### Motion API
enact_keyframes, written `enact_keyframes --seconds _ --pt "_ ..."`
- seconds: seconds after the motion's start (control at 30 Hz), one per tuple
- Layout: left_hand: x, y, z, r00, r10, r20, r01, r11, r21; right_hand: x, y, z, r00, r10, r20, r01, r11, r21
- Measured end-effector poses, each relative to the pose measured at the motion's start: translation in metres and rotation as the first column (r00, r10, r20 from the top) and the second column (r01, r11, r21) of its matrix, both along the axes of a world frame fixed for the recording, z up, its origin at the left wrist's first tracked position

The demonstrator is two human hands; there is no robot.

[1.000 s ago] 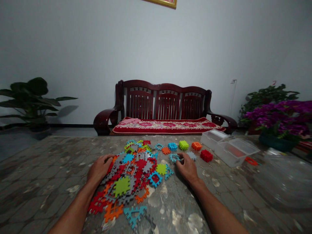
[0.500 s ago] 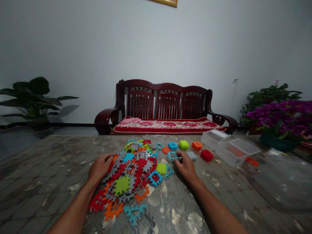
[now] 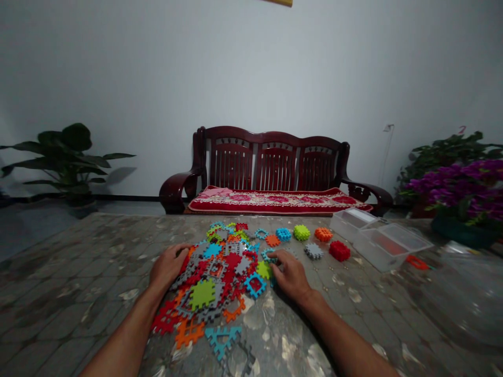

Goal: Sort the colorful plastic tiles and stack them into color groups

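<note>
A heap of flat interlocking plastic tiles (image 3: 220,277) in red, grey, orange, teal and green lies on the marbled table (image 3: 78,283). My left hand (image 3: 168,266) rests at the heap's left edge, fingers curled onto the grey and orange pieces. My right hand (image 3: 290,273) lies at the heap's right edge, fingertips on a teal frame tile (image 3: 269,255) beside a green tile (image 3: 263,269). Beyond stand small assembled cubes: blue (image 3: 283,234), green (image 3: 301,232), orange (image 3: 323,234), grey (image 3: 313,251) and red (image 3: 339,251).
Two clear plastic boxes (image 3: 379,238) sit at the right, an orange piece (image 3: 417,262) beside them. A clear plastic sheet or bowl (image 3: 459,293) covers the far right. Behind the table are a wooden bench (image 3: 271,175), a leafy plant (image 3: 66,157) and purple flowers (image 3: 463,186).
My right hand has slid left from near the grey cube to the heap's right edge, with a teal frame tile under its fingertips. The left hand has stayed put. The view shifted slightly.
</note>
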State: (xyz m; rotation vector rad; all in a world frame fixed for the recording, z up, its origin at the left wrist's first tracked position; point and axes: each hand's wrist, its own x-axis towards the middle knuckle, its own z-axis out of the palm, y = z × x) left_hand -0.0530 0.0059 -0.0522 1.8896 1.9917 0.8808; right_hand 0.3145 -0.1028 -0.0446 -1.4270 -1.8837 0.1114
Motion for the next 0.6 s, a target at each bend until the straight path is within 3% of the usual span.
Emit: enact_keyframes --seconds 0.13,0.37,0.6 --pt "0.001 0.000 0.001 1.000 0.009 -0.009 -0.009 1.000 -0.010 -0.026 -0.001 0.008 0.989 0.110 0.103 -0.112 0.994 0.009" --pt "0.001 0.000 0.000 1.000 0.003 -0.007 -0.003 1.000 -0.011 -0.046 0.008 0.014 0.946 0.094 0.310 -0.072 0.994 -0.082" --pt "-0.001 0.003 -0.001 1.000 0.001 -0.020 -0.001 1.000 -0.022 -0.048 0.013 0.007 0.914 0.106 0.393 -0.128 0.991 0.029"
